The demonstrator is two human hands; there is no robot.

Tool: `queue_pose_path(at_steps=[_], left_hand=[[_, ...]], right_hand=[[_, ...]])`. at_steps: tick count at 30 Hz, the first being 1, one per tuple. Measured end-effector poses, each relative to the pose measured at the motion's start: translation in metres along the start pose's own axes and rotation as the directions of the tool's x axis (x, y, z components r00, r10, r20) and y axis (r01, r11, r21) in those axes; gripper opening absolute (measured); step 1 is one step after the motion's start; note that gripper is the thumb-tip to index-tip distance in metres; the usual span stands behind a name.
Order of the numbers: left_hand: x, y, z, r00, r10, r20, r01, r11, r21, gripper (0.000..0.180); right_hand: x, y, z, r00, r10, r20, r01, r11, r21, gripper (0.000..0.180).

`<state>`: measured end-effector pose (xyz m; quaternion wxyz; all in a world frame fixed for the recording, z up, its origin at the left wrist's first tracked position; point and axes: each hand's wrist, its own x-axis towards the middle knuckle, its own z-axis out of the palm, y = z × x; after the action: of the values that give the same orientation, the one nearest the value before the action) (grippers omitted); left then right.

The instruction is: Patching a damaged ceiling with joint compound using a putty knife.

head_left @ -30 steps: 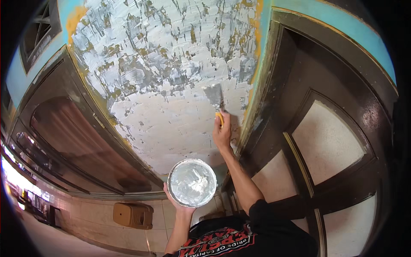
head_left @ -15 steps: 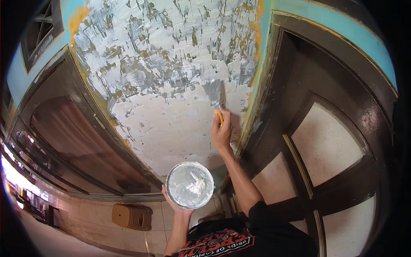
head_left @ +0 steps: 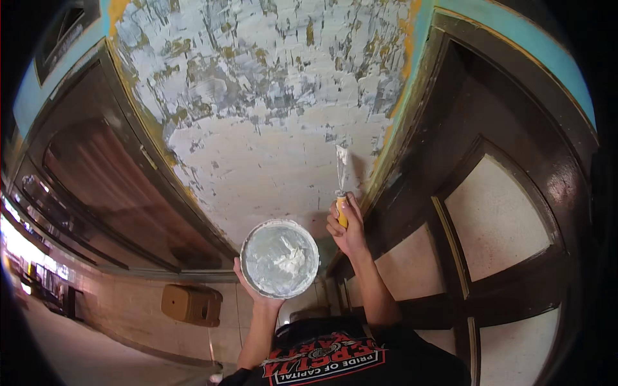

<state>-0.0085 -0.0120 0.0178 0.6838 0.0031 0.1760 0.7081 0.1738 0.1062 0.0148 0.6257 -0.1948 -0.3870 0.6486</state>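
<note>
My right hand (head_left: 348, 225) is closed around the yellow handle of a putty knife (head_left: 342, 204). Its blade points up, turned nearly edge-on, with a dab of white putty (head_left: 342, 154) at the tip. Behind the blade stands a patchy wall (head_left: 257, 161), smooth and whitish in its lower part, streaked grey and olive higher up. Whether the blade touches the wall I cannot tell. Lower and to the left, my left hand (head_left: 259, 293) grips a round, shallow pan (head_left: 248, 257) from beneath and its left side. A lump of white putty (head_left: 293, 260) lies inside the pan, right of its middle.
Close on the right is a dark brown panelled door (head_left: 463, 193) with pale panels. A brown-framed door with a curtained pane (head_left: 109, 180) flanks the wall on the left. On the tiled floor (head_left: 135, 315) sits a brown plastic stool (head_left: 191, 305).
The putty knife has come down and back from the wall, its blade turning from flat to nearly edge-on with putty showing. The pan has shifted slightly up and left in view.
</note>
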Motion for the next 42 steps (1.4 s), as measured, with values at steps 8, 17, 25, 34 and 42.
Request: queue_pose_path(at_steps=[8,17,25,34,42], left_hand=[[-0.011,-0.002,0.033,1.0,-0.021,-0.021,0.021,1.0,0.007,0.075],[-0.017,-0.001,0.042,0.996,-0.078,-0.035,0.08,0.995,0.058,0.069],[-0.023,0.005,0.03,0.998,-0.041,-0.055,0.045,0.996,0.073,0.069],[-0.033,0.015,0.009,0.996,-0.072,-0.058,0.072,0.997,-0.005,0.067],[-0.037,0.014,0.003,0.999,0.027,-0.04,-0.029,0.998,-0.059,0.076]], right_hand=[[-0.04,-0.021,0.005,0.973,0.156,0.168,-0.163,0.986,0.029,0.024],[-0.061,-0.02,-0.009,0.94,-0.195,0.281,0.342,0.54,-0.769,0.022],[-0.063,-0.049,-0.014,0.918,-0.123,0.377,0.397,0.275,-0.876,0.029],[-0.067,-0.081,-0.04,0.835,-0.092,0.542,0.545,0.011,-0.838,0.033],[-0.092,-0.09,-0.015,0.988,-0.009,0.154,0.145,0.399,-0.905,0.021]])
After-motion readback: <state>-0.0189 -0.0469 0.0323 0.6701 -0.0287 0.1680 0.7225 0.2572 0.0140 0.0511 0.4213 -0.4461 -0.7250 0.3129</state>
